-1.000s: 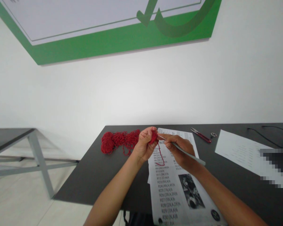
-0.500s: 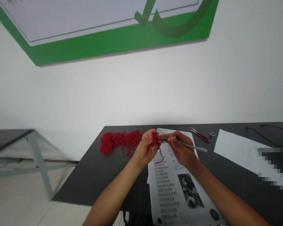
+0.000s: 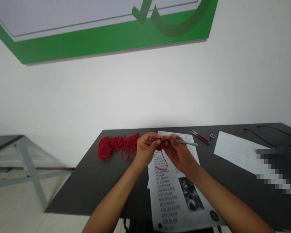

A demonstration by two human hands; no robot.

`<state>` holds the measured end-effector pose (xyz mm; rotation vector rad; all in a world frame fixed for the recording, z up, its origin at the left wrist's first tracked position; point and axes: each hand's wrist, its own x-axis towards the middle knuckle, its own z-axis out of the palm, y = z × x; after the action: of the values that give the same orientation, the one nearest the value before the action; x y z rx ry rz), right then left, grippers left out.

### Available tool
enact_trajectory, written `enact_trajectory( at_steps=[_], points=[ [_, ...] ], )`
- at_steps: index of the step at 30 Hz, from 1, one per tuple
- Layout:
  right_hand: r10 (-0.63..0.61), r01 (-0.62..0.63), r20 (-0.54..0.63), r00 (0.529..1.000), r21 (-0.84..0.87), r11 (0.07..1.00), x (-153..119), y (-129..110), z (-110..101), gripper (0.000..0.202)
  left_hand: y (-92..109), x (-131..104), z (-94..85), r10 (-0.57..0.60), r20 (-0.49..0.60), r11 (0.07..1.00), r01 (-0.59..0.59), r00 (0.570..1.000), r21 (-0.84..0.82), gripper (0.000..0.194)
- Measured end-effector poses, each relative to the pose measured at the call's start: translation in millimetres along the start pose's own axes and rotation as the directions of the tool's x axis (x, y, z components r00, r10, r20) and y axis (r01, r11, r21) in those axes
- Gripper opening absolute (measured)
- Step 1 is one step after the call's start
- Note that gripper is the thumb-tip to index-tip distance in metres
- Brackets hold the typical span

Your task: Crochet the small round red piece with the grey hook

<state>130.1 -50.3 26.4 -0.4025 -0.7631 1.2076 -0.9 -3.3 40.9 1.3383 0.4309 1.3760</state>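
Note:
Above a printed pattern sheet [image 3: 165,197], my left hand [image 3: 146,148] pinches a small red crochet piece [image 3: 159,145] between thumb and fingers. My right hand [image 3: 180,153] grips a crochet hook [image 3: 188,142] by its grey handle, the metal end pointing left at the top of the red piece. Whether the tip sits inside a stitch is too small to tell. From the piece a loose red yarn tail [image 3: 165,161] hangs down over the sheet. To the left lies a red yarn skein [image 3: 116,147], partly tangled, its right end behind my left hand.
Red-handled thread snips [image 3: 200,137] and a small metal ring [image 3: 212,137] lie at the back, right of the sheet. Further right are a second paper [image 3: 235,150] and thin black glasses temples [image 3: 259,137]. The dark table [image 3: 87,191] meets a white wall behind.
The crochet hook has turned closer to level, and my right hand has rolled so its palm side shows more. The red piece is now more visible. The whole view has shifted slightly.

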Motion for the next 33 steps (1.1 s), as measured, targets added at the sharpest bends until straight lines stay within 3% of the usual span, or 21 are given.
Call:
enact_trajectory(
  at_steps=[5, 9, 13, 20, 23, 28, 30, 33],
  points=[
    [-0.162, 0.137, -0.082, 0.983, -0.250, 0.958, -2.1, 7.3, -0.3, 0.029, 1.7, -7.1, 10.8, 0.086, -0.107, 0.946, -0.048, 0.990, 0.320, 0.010],
    [-0.217, 0.148, -0.127, 0.968, -0.408, 0.901, -4.4, 8.4, -4.3, 0.025, 0.1, -9.3, 20.6, -0.019, -0.121, 0.983, 0.040, 0.993, 0.177, 0.016],
    [-0.276, 0.181, -0.089, 0.957, -0.563, 0.807, -3.7, 3.6, -5.8, 0.020, -2.1, -8.2, 22.0, -0.073, -0.123, 0.991, 0.086, 0.990, 0.102, 0.026],
    [-0.343, 0.271, 0.015, 0.939, -0.644, 0.715, -6.7, -0.1, 0.0, 0.003, -7.3, -11.6, 15.4, 0.052, -0.117, 0.956, -0.016, 0.992, 0.293, 0.024],
    [-0.351, 0.291, 0.044, 0.935, -0.659, 0.693, -6.2, -3.5, 0.1, 0.001, -5.2, -10.1, 13.3, 0.041, -0.098, 0.961, -0.013, 0.994, 0.275, 0.031],
    [-0.415, 0.323, 0.020, 0.910, -0.662, 0.676, -0.7, -12.2, -3.6, 0.004, 1.9, -2.5, 1.6, 0.032, 0.088, 0.935, -0.061, 0.996, 0.351, 0.047],
    [-0.420, 0.326, 0.021, 0.907, -0.666, 0.671, 1.4, -14.0, -5.2, 0.006, 3.6, 1.1, -3.7, -0.039, 0.143, 0.928, -0.017, 0.989, 0.372, 0.059],
    [-0.408, 0.319, 0.014, 0.913, -0.649, 0.691, 3.0, -14.3, -6.2, 0.008, 7.2, 6.1, -8.5, -0.196, 0.115, 0.970, 0.175, 0.974, 0.171, 0.068]
  ],
)
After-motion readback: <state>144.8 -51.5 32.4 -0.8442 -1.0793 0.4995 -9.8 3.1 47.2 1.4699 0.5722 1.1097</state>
